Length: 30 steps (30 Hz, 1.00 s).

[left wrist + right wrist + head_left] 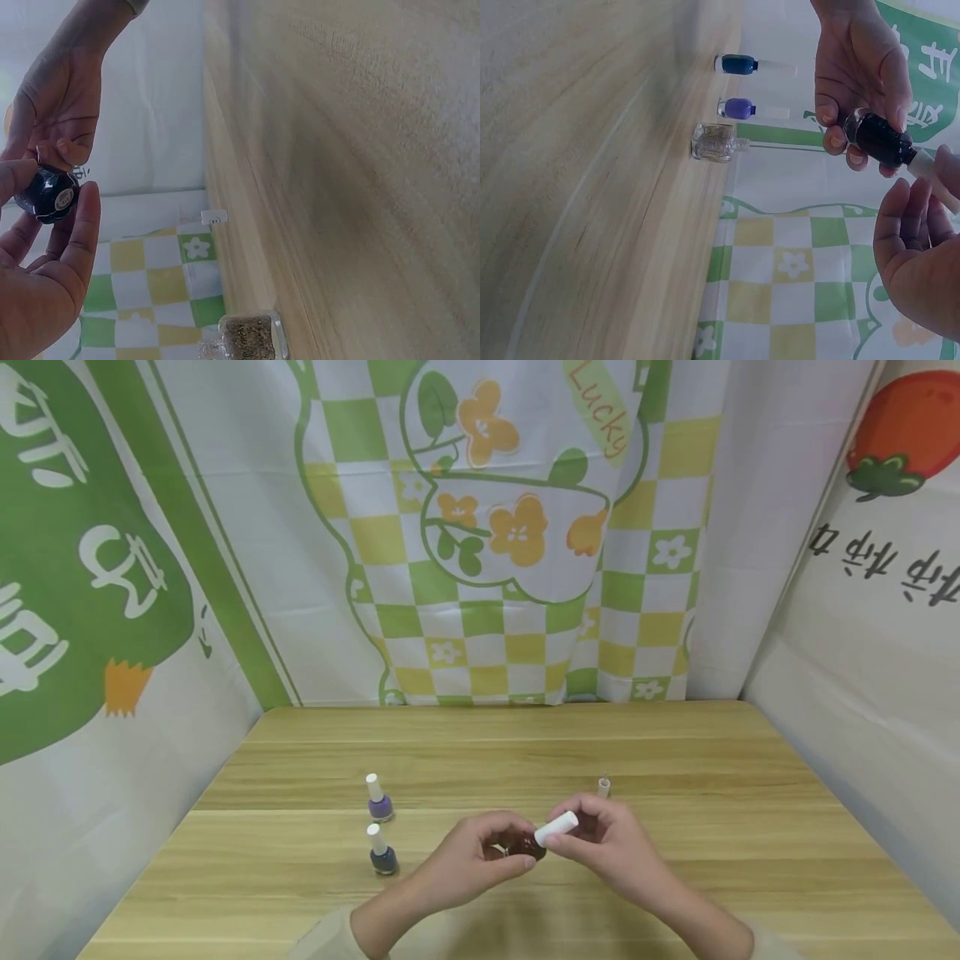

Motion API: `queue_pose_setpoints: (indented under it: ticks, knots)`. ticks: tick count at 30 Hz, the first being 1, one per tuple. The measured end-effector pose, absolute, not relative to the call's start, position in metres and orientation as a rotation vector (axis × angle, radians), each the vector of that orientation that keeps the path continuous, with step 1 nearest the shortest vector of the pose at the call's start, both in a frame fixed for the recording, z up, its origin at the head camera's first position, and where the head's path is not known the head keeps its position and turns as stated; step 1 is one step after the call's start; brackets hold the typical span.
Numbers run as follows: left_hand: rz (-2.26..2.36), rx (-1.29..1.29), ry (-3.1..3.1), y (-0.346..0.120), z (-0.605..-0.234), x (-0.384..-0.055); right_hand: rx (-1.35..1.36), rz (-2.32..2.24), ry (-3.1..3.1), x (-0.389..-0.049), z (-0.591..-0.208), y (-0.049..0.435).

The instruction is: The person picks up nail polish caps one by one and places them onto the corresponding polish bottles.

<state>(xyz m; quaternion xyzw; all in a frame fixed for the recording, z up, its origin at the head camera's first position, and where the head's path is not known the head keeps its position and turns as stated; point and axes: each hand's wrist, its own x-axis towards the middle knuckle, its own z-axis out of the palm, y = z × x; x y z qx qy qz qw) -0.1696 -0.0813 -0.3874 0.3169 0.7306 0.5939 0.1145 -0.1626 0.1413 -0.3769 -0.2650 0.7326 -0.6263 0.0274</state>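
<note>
Tilted between both hands is a nail polish bottle (529,843) of very dark, reddish-brown polish. My left hand (465,858) grips its glass body, thumb on one side and fingers on the other. A round label shows on the bottle's base in the left wrist view. With thumb and fingers, my right hand (618,847) pinches its white cap (557,829), which lines up with the bottle's neck. In the right wrist view a short dark stretch of neck (909,155) shows between glass and cap.
Purple (380,806) and dark blue (383,860) polish bottles with white caps stand at left on the wooden table (300,752). An uncapped glitter bottle (714,142) stands on it too, hidden in the head view. Beyond my right hand stands a loose white cap (603,787).
</note>
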Motion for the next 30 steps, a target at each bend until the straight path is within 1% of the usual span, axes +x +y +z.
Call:
queue_pose_setpoints:
  ticks: [15,23,30]
  knots:
    - [1.827,0.915,2.066,-0.082,-0.392,-0.173,-0.74,-2.012,2.035,-0.165,-0.373,0.147]
    - [1.835,0.907,2.065,-0.082,-0.391,-0.174,-0.727,-2.088,2.084,-0.165,-0.376,0.142]
    - [1.826,0.913,2.092,-0.081,-0.391,-0.172,-0.63,-2.146,2.134,-0.164,-0.379,0.135]
